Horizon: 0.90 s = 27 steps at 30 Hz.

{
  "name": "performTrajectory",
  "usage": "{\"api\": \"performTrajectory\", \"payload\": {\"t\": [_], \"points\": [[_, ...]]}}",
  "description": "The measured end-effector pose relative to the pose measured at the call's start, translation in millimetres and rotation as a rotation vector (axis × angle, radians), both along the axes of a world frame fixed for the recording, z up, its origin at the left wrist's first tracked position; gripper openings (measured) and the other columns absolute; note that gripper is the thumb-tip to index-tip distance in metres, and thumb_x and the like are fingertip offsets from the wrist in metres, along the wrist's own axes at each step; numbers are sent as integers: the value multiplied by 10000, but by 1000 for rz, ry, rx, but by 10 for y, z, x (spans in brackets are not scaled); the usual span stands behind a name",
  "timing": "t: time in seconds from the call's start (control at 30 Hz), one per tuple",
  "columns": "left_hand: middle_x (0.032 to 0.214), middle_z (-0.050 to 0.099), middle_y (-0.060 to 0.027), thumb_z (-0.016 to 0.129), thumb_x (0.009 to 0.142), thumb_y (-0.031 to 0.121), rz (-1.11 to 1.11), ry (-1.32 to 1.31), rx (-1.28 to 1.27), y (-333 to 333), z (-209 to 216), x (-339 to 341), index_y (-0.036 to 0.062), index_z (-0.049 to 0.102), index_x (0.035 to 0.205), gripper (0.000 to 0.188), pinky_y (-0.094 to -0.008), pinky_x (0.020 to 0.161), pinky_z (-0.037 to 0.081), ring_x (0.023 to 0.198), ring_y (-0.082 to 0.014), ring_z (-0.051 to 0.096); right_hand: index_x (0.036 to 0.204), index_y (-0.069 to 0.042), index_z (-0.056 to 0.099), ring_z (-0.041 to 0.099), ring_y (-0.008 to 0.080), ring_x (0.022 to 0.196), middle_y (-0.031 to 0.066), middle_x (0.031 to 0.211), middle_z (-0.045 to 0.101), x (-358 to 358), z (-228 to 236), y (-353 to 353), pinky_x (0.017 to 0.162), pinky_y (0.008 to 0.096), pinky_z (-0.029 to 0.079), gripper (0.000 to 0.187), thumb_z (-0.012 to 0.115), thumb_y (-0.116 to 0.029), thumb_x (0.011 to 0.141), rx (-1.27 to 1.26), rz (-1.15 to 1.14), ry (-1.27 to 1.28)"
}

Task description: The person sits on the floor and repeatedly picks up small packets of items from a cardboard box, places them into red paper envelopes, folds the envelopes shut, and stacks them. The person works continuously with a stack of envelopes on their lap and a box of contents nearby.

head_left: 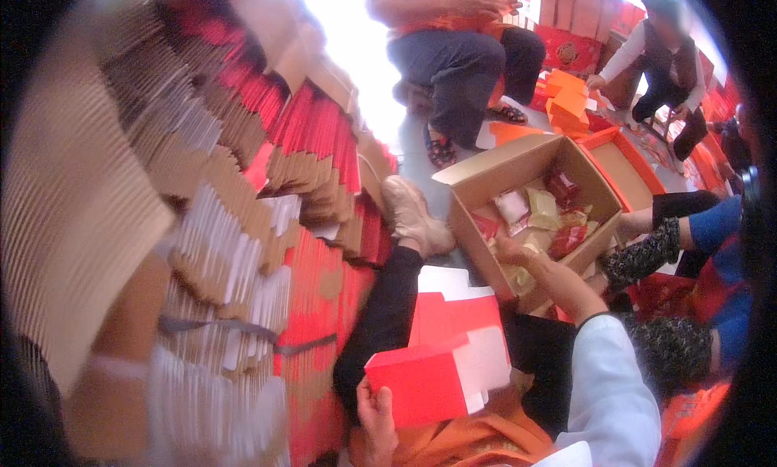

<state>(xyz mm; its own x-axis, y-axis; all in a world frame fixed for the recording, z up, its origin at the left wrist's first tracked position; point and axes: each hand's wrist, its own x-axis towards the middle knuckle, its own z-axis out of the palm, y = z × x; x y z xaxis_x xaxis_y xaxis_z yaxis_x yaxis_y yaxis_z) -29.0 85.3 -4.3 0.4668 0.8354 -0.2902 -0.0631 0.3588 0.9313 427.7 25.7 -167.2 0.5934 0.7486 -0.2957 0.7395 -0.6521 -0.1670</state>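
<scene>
And here your left hand pinches the red carton by its edge, on your side of the cardboard box, seemingly to steady it, while your right hand sits inside that box among wrapped packets (whether gripping one, I can't tell).

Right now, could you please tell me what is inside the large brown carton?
Red, white and yellowish packets; anything beneath them or behind the right hand is hidden.
</scene>
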Motion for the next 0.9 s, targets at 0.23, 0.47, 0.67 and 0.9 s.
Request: {"api": "performTrajectory", "payload": {"t": [0.23, 0.47, 0.67, 0.9], "points": [[1209, 452, -112, 482, 899, 279, 134, -64, 73, -26, -95, 28, 56, 285, 1288, 490, -381, 894, 415, 1060, -227, 489, 1357, -29, 169, 438, 243, 1129, 163, 1236, 421, -202, 1484, -537, 971, 329, 344, 800, 625, -51, 700, 1041, -349, 287], [1260, 381, -136, 459, 915, 273, 95, -55, 207, -343, 0, 353, -21, 250, 1292, 522, -343, 981, 295, 1142, -219, 386, 1257, -52, 328, 497, 207, 1071, 104, 1177, 485, -1886, 2381, -698, 927, 344, 407, 552, 535, 20, 750, 1545, -464, 861], [1251, 383, -138, 434, 925, 262, 111, -123, 193, -576, -99, 460, -26, 248, 1294, 504, -332, 973, 296, 1143, -216, 384, 1182, -49, 338, 513, 177, 1007, 86, 1107, 507, -2573, 2048, -732, 845, 303, 430, 461, 601, -57, 804, 1500, -691, 1005], [1218, 432, -149, 394, 933, 289, 155, -102, 147, -381, -26, 252, -29, 299, 1274, 476, -338, 923, 349, 1071, -218, 448, 1096, -19, 498, 534, 173, 1029, 114, 1075, 585, -2746, 2147, -962, 871, 312, 414, 300, 588, -100, 821, 1089, -287, 828]]}}
